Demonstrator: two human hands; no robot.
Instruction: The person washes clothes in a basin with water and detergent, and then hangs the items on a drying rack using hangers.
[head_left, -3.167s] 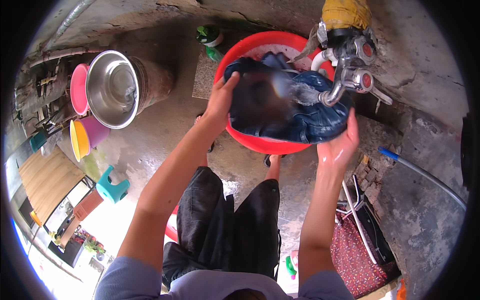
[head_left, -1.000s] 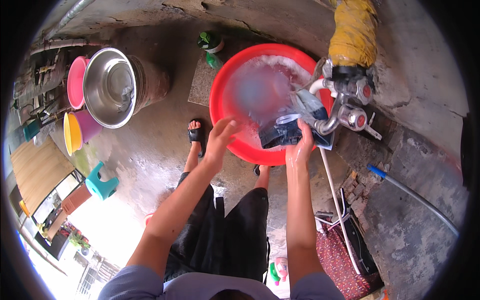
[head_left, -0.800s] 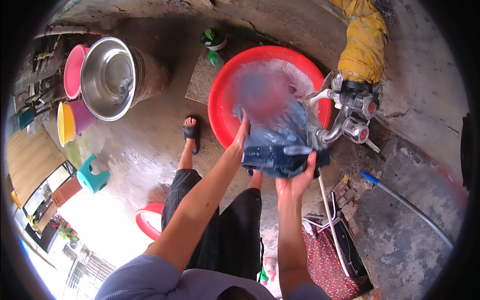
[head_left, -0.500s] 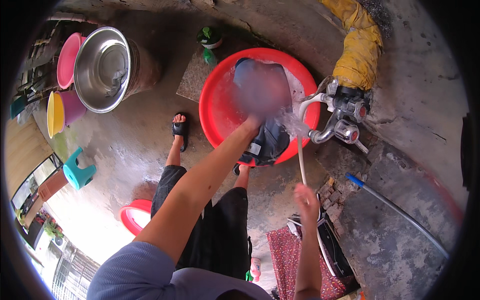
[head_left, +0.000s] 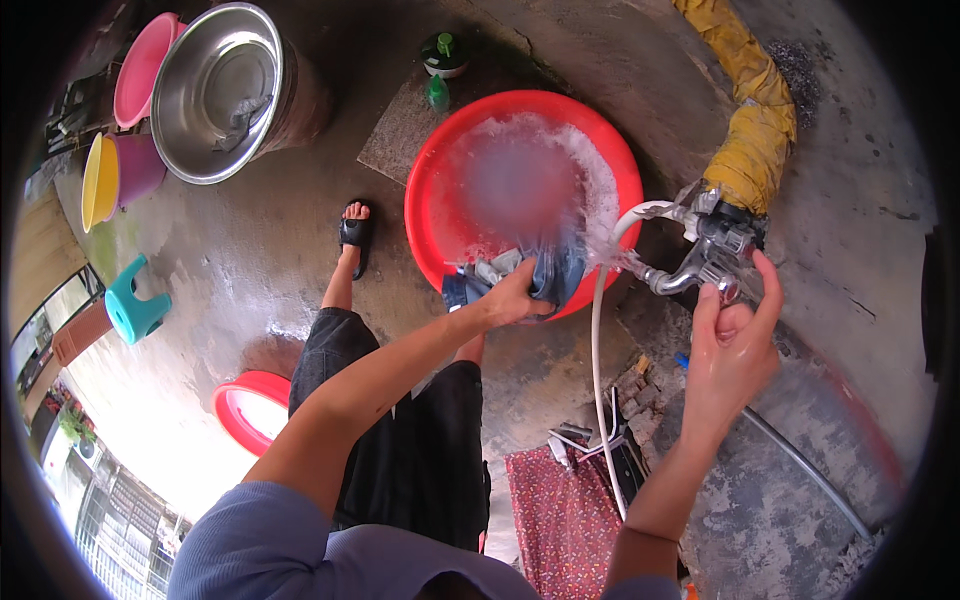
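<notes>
The red basin (head_left: 420,215) is the largest thing at your hands, ahead of you on the floor, with foamy water inside. To its right, the yellow-wrapped pipe (head_left: 752,150) comes down to the tap. The blue denim garment (head_left: 567,272) lies bunched in the basin against the near rim; its far part is blurred, so you cannot tell its long axis. Your left hand (head_left: 518,297) is closed on it, fingers gripping the cloth from above.

Your right hand (head_left: 735,345) is raised at the metal tap (head_left: 664,281), thumb and forefinger spread apart, the other fingers curled in. It is the nearer hand to the tap; the left is nearer the garment. The spout points left toward the basin, with water splashing at its mouth. The smallest thing here, the lower knob (head_left: 717,277), sits just beyond your thumb tip, left of your forefinger; whether skin touches metal, you cannot tell.
</notes>
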